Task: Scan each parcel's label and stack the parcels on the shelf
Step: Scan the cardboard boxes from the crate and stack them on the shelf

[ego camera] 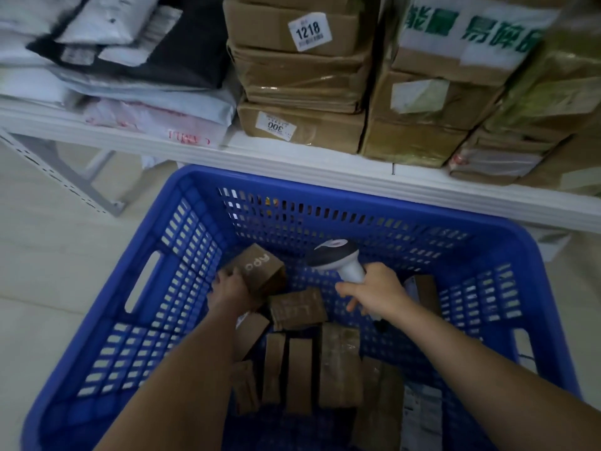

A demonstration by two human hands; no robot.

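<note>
Below the full shelf, your left hand grips a small box, your right hand grips the scanner — turn the box's label up first.

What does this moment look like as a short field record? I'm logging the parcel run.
left hand: gripping small brown box inside blue basket
right hand: holding scanner, head pointing away from the person
basket contents: several small cardboard parcels
shelf: stacked cartons and poly mailers
visible labels: 1218, 300
</note>
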